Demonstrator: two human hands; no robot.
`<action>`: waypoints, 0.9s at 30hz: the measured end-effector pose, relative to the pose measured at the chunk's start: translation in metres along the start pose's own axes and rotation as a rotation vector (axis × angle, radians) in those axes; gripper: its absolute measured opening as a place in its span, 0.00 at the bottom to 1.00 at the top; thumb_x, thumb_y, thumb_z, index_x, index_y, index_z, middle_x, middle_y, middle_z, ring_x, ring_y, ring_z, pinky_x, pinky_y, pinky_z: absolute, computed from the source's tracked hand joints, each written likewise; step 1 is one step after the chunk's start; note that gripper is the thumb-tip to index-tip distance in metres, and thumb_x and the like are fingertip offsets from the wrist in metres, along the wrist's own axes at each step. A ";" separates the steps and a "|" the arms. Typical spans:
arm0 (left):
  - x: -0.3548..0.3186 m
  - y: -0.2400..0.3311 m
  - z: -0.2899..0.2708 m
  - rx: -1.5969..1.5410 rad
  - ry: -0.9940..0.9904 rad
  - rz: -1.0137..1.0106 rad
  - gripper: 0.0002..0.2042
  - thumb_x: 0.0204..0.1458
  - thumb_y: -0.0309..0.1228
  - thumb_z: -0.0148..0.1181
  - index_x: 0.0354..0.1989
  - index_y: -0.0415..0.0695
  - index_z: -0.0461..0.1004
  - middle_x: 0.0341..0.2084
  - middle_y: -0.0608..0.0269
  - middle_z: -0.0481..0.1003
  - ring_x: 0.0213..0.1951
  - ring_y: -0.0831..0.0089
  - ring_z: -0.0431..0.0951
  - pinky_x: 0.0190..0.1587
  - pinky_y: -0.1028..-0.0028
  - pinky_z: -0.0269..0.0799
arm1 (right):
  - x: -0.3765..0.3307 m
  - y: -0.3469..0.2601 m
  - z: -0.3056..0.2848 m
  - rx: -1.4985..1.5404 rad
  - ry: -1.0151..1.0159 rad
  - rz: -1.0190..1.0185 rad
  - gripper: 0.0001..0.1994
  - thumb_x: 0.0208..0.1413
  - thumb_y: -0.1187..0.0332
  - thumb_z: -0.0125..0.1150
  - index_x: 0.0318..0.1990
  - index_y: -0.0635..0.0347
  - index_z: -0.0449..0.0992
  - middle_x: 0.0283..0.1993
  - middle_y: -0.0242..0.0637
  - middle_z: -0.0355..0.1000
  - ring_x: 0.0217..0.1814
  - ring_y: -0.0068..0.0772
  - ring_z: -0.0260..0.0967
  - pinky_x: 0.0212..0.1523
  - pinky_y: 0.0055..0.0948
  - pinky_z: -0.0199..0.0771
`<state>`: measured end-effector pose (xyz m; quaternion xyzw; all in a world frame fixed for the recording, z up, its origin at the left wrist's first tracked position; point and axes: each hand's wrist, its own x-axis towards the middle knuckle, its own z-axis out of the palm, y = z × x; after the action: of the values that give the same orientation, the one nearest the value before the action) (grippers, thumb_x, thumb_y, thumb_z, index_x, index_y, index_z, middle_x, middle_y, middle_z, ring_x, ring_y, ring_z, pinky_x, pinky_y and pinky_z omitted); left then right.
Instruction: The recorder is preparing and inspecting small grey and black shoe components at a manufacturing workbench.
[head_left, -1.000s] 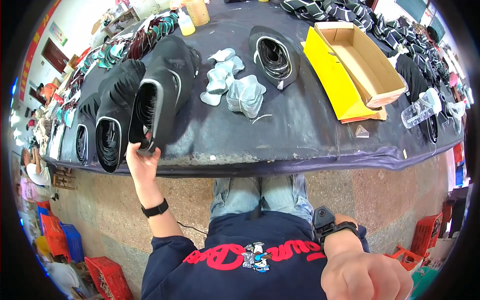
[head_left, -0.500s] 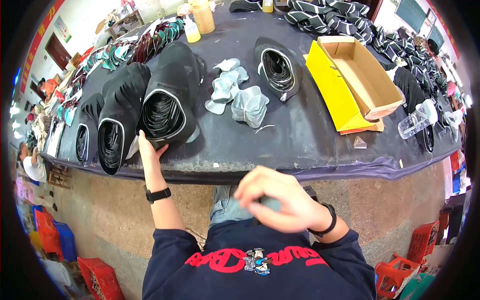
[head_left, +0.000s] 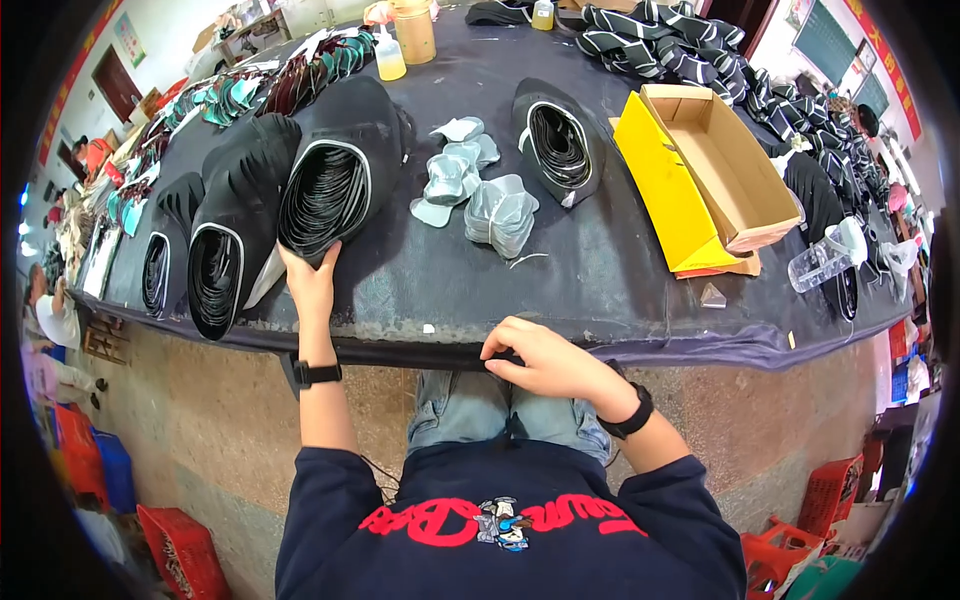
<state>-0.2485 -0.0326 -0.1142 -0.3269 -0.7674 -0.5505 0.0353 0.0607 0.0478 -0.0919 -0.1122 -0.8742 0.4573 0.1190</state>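
Note:
My left hand (head_left: 312, 280) grips the near end of a nested stack of black shoe uppers (head_left: 350, 130), thumb and fingers on its lower rim. Two similar black upper stacks (head_left: 216, 275) lie to the left of it. Over the table's front edge, my right hand (head_left: 545, 362) hovers with its fingers loosely bent and the thumb apart; nothing shows in it. Grey-white curved pieces (head_left: 500, 215), some bundled and some loose, lie in the middle. Behind them to the right stands another nested stack of black uppers (head_left: 560, 145).
An open cardboard box with a yellow side (head_left: 660, 190) sits at right, beside a clear plastic cup (head_left: 825, 260). Black pieces with white edging (head_left: 680, 45) are heaped at the far right. A bottle of yellow liquid (head_left: 388, 55) and teal-and-maroon pieces (head_left: 240, 95) are at far left.
My left hand has shifted from the stack's left side to under its near rim. The right hand has moved forward and slightly left, from over my lap to the table edge.

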 end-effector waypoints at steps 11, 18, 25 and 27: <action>-0.025 0.053 0.086 0.364 -0.316 0.567 0.14 0.42 0.29 0.59 0.38 0.35 0.70 0.32 0.49 0.73 0.38 0.56 0.72 0.43 0.66 0.66 | -0.009 0.027 0.003 0.310 0.168 0.211 0.07 0.52 0.70 0.54 0.33 0.66 0.71 0.30 0.38 0.70 0.31 0.24 0.67 0.34 0.23 0.67; -0.003 0.039 0.136 0.823 -0.421 0.733 0.04 0.43 0.27 0.53 0.22 0.40 0.69 0.22 0.51 0.73 0.24 0.58 0.76 0.27 0.64 0.72 | -0.013 0.040 0.006 0.439 0.203 0.243 0.07 0.53 0.70 0.53 0.34 0.66 0.71 0.30 0.32 0.71 0.33 0.18 0.65 0.35 0.21 0.66; 0.001 0.059 0.081 0.360 -0.323 0.507 0.09 0.43 0.28 0.55 0.32 0.37 0.75 0.24 0.49 0.74 0.30 0.55 0.76 0.34 0.64 0.71 | -0.014 0.046 0.013 0.665 0.304 0.175 0.07 0.53 0.71 0.52 0.33 0.67 0.71 0.30 0.32 0.71 0.33 0.18 0.66 0.36 0.20 0.68; -0.001 0.059 0.085 0.274 -0.349 0.504 0.11 0.43 0.31 0.58 0.31 0.36 0.75 0.23 0.48 0.74 0.30 0.54 0.75 0.34 0.64 0.70 | -0.013 0.045 0.013 0.586 0.316 0.217 0.06 0.54 0.72 0.52 0.33 0.67 0.71 0.31 0.33 0.71 0.33 0.18 0.67 0.37 0.21 0.69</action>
<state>-0.1901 0.0510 -0.0993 -0.5879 -0.7236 -0.3521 0.0821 0.0731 0.0589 -0.1381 -0.2352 -0.6595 0.6756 0.2308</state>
